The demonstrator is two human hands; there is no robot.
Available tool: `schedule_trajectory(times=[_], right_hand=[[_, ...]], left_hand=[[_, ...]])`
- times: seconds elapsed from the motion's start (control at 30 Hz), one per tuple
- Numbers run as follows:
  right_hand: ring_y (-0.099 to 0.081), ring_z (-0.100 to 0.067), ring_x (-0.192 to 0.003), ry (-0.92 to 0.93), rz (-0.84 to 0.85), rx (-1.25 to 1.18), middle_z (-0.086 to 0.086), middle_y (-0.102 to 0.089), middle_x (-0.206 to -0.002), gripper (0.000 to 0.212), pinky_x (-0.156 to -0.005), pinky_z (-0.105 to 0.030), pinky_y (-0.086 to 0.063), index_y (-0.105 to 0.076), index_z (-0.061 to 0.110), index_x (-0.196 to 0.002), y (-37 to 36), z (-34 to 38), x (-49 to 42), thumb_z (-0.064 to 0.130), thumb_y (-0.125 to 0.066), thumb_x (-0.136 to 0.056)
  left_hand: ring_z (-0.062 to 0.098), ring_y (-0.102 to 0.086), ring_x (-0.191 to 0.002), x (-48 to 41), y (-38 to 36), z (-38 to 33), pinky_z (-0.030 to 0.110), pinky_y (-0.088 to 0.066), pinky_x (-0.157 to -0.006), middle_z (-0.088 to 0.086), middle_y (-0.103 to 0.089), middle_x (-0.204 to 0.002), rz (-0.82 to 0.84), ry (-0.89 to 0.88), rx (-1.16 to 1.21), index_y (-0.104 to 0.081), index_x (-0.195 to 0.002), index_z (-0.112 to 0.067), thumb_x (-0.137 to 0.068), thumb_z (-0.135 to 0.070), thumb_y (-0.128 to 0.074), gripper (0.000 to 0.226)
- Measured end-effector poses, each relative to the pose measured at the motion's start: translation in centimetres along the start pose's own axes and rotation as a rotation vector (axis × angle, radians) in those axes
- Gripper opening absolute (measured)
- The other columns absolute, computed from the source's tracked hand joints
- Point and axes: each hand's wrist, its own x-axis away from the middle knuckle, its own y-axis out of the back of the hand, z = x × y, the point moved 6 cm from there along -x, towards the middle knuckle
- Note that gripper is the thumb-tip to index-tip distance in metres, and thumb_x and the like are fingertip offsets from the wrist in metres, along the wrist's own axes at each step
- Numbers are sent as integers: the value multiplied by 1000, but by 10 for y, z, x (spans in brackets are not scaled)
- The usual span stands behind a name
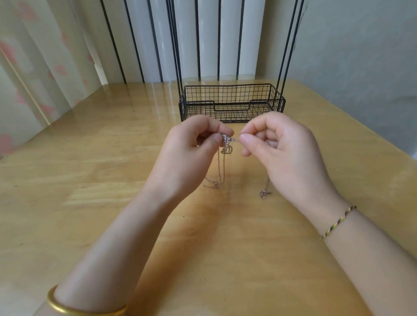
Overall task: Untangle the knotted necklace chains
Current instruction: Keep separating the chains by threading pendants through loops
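Knot (227,140) of the necklace chains (220,169) is held in the air on the near side of the black wire basket (232,102), roughly level with the middle of its front wall. Left hand (191,150) pinches the knot from the left between thumb and curled fingers. Right hand (282,148) pinches it from the right between thumb and forefinger, with the other fingers curled. Only the knot separates the fingertips of the two hands.

Loose strands hang from the knot down to the wooden table (84,167). One loop lies on the tabletop nearer the person than the basket, below the left hand. A second chain end (263,194) lies below the right hand.

The basket stands on the far part of the table. A gold bangle (84,308) sits on the left forearm, well to the near side of the basket. A braided cord bracelet (339,221) circles the right wrist. Behind the basket stand white vertical panels (230,35) with black bars. A curtain (40,57) with pink marks hangs to the left of the basket.
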Motion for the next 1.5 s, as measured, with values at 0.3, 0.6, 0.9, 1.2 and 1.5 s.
schedule_trajectory(times=[0.3,0.6,0.9,1.2,1.5], right_hand=[[-42,-4,-50,-63,141,-48,2,-57,-71,18,-51,-17,-39,-58,17,-84,-7,-2,2,7,-71,-79],[-46,1,-54,-27,125,195,12,-51,-66,11,-54,-11,-36,-65,21,-89,-8,-3,2,11,-66,-85],[-42,3,-47,-196,181,-92,14,-45,-51,19,-45,-5,-32,-64,14,-94,-7,-9,2,11,-45,-98],[-37,-1,-47,-177,131,-249,8,-43,-55,18,-46,-10,-30,-54,19,-81,-4,-7,1,2,-60,-87],[-46,-6,-44,-51,-96,-33,1,-61,-56,11,-51,-17,-39,-59,14,-89,9,-6,-1,7,-52,-92]], left_hand=[[0,-58,-67,-1,1,1,12,-46,-66,-8,-63,-79,-38,-6,-20,-64,-87,-18,-94,-3,-52,20],[-1,-54,-58,0,0,2,11,-44,-59,-6,-63,-75,-35,12,10,-61,-88,-14,-95,-1,-47,20],[7,-50,-63,1,-1,-2,32,-46,-61,-5,-61,-74,-29,12,-64,-61,-84,-19,-94,-3,-47,24],[5,-46,-59,4,-1,-5,17,-40,-55,0,-57,-72,67,93,-58,-68,-85,-18,-88,-12,-57,13],[3,-50,-57,-1,6,5,24,-46,-58,6,-69,-79,0,99,-112,-67,-84,-15,-88,-9,-60,10]])
